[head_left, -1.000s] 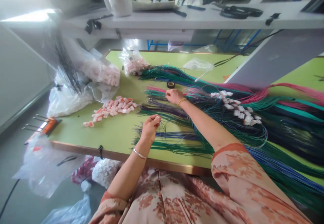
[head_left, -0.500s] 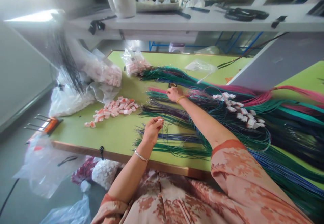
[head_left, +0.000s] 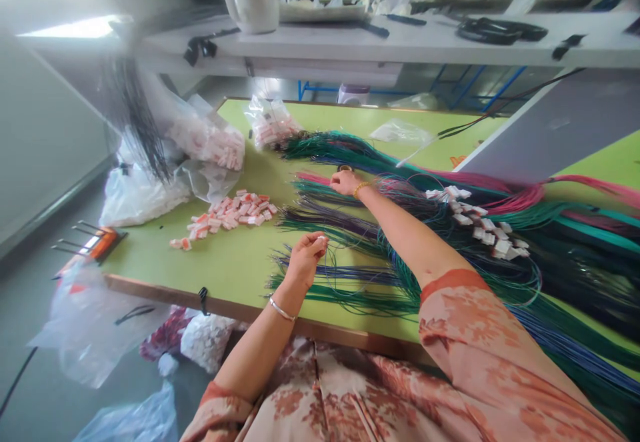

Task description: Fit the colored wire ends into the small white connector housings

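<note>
My left hand (head_left: pixel 306 259) is closed in a pinch on a small white connector, mostly covered by the fingers, with thin wires trailing from it to the right. Farther back, my right hand (head_left: pixel 345 182) lies over the tips of the pink wires (head_left: pixel 311 177) and teal wires, its fingers curled together; what they pinch is too small to make out. Dark purple wires (head_left: pixel 345 219) and green wires (head_left: pixel 345 290) run in bundles around both hands. A roll of black tape (head_left: pixel 345 169) sits just behind my right hand.
Loose white-and-orange connectors (head_left: pixel 240 210) are piled at left, with bagged ones (head_left: pixel 273 125) behind. Wired white connectors (head_left: pixel 483 223) lie on the bundles at right. An orange pronged holder (head_left: pixel 104 245) stands at the left table edge. A shelf (head_left: pixel 320 45) overhangs the back.
My left hand has turned slightly and shifted a little right with the connector. My right hand stays at the pink and teal wire ends. The view has shifted slightly.
</note>
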{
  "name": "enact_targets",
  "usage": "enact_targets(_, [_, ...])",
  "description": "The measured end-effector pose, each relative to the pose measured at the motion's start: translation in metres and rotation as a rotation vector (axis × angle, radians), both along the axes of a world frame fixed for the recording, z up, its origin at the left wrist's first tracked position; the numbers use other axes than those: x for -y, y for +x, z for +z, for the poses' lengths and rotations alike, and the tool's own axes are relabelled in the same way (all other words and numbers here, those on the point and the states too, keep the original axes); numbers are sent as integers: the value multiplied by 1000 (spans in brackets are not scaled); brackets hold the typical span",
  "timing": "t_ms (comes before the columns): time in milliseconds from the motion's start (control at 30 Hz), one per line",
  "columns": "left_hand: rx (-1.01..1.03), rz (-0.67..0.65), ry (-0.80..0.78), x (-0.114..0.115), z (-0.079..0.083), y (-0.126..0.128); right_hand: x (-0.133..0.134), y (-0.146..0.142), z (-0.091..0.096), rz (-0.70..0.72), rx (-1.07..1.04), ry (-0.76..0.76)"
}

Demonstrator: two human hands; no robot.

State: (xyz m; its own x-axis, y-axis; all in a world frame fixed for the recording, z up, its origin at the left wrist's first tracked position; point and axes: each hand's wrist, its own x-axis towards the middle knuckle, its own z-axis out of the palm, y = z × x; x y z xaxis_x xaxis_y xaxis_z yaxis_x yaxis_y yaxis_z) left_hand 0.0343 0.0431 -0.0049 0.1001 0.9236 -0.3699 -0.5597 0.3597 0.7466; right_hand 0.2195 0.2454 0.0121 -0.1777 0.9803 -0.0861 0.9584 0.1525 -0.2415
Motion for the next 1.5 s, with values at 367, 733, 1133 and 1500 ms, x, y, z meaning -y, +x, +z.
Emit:
enact_targets(367, [-1, -8, -21, 1, -1, 1, -4, -27, -8, -22, 44, 60])
enact_targets(733, [13, -10, -32, 2, 1, 0, 1, -27, -4, 19, 72, 108])
enact_targets(1133, [21, -7, -21, 1, -2, 1, -16, 10, 36, 42, -253, -14])
enact_targets(1500, [61, 25, 52, 0, -2, 0, 54, -42, 58, 384, -698, 34])
